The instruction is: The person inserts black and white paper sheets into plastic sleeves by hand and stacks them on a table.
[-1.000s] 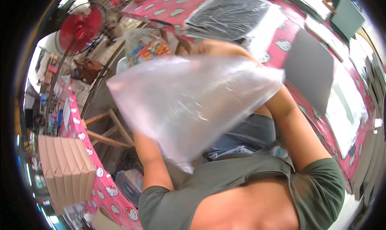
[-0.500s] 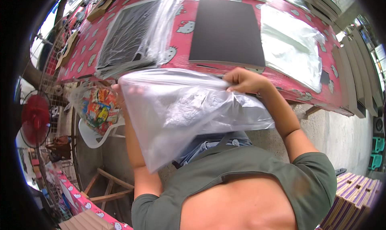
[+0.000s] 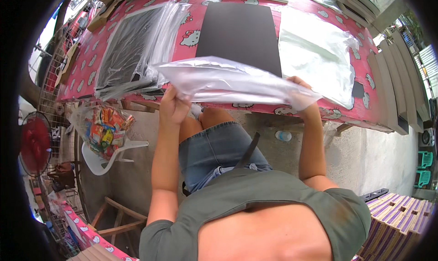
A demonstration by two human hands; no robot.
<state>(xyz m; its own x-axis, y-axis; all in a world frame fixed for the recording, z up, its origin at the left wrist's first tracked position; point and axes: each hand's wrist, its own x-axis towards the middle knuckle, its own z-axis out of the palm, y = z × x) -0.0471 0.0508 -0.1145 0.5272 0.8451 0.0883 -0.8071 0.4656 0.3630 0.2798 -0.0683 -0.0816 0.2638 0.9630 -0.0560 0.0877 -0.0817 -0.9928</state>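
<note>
A clear plastic bag (image 3: 232, 80) stretches between my two hands over the table's front edge, slightly blurred by motion. My left hand (image 3: 175, 104) grips its left end, and my right hand (image 3: 302, 93) has hold of the right end, partly seen through the film. Behind the bag lies a stack of dark grey sheets (image 3: 239, 35), its near edge covered by the plastic. To the left rests a pile of plastic-wrapped dark sheets (image 3: 130, 46). Right of the grey stack spreads a pile of flat clear bags (image 3: 315, 58).
The table (image 3: 185, 33) wears a pink patterned cover. Brown boards (image 3: 388, 85) line its right end. On a white chair (image 3: 98, 163) at the left sits a bag of colourful packets (image 3: 107, 131), near a red fan (image 3: 35, 143). Striped stacked pieces (image 3: 397, 220) stand at lower right.
The bag has risen away from my lap toward the table and now hangs flatter across. My left hand has moved right and come into plain sight; my right hand sits slightly lower and farther right.
</note>
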